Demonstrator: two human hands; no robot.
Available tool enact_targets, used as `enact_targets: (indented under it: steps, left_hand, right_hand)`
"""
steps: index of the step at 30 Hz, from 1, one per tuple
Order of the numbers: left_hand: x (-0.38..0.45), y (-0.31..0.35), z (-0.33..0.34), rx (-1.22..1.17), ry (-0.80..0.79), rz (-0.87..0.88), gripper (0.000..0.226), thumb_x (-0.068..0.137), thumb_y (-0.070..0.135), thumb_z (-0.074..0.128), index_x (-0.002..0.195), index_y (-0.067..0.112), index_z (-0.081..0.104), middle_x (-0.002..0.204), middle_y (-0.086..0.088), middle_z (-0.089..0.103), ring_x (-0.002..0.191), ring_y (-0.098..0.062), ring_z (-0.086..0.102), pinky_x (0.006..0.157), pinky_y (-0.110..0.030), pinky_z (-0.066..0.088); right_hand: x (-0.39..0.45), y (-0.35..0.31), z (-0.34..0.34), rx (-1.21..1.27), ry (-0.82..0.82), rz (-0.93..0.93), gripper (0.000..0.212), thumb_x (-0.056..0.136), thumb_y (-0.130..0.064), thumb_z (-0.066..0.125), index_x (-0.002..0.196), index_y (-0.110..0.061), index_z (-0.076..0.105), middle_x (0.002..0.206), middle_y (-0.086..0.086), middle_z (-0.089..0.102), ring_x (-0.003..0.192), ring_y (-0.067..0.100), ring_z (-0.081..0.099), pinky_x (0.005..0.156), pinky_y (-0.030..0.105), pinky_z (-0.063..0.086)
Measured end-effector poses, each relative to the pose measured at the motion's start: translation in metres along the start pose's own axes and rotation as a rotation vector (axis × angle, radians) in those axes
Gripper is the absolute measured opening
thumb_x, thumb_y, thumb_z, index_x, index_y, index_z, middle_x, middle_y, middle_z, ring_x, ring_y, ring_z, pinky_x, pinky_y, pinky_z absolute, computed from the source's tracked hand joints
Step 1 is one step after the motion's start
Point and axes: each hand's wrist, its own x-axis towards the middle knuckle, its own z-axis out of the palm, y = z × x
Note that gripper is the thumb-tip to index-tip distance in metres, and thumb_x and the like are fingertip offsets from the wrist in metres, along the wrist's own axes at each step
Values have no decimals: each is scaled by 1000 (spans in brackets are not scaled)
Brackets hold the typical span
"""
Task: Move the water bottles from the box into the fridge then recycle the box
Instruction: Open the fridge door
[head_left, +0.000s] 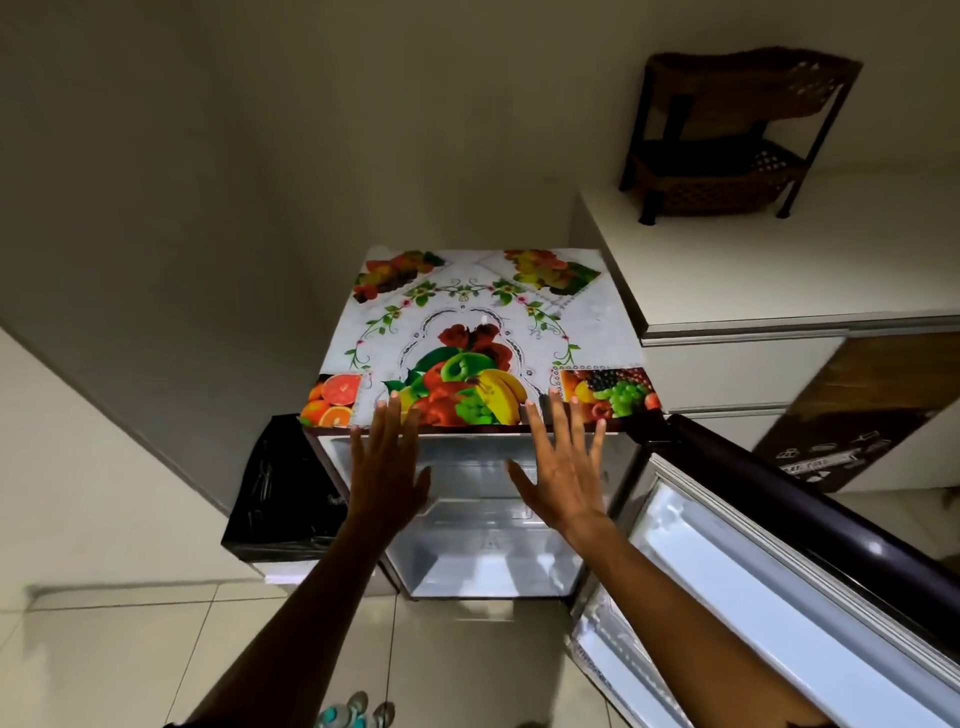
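I look down on a small fridge (480, 545) whose top carries a fruit-print cover (483, 332). Its door (779, 571) is swung open to the right, and the white inside shows shelves with no bottles visible. My left hand (387, 467) and my right hand (563, 467) are both raised in front of the fridge's top front edge, fingers spread, holding nothing. A few water bottle caps (353, 714) peek in at the bottom edge, between my arms. The box is hidden from view.
A bin lined with a black bag (283, 493) stands left of the fridge. A white counter (779, 270) on the right carries a dark wicker rack (727, 135). Pale tiled floor (130, 649) lies in front.
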Motion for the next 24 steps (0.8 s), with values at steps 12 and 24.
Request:
enact_targets:
  steps: [12, 24]
  left_hand:
    - [15, 1, 84, -46, 371, -126, 70, 80, 22, 64, 143, 10, 37, 152, -20, 32, 145, -36, 19, 113, -66, 9]
    - [40, -3, 134, -154, 793, -126, 51, 81, 23, 59, 129, 20, 43, 138, -14, 47, 135, -39, 37, 105, -69, 20]
  right_hand:
    - [34, -10, 78, 144, 524, 33, 52, 85, -36, 67, 134, -20, 54, 143, 4, 47, 137, 27, 34, 116, 62, 3]
    - [55, 2, 118, 146, 925, -10, 51, 75, -30, 74, 124, -19, 63, 125, 7, 58, 128, 21, 36, 114, 61, 6]
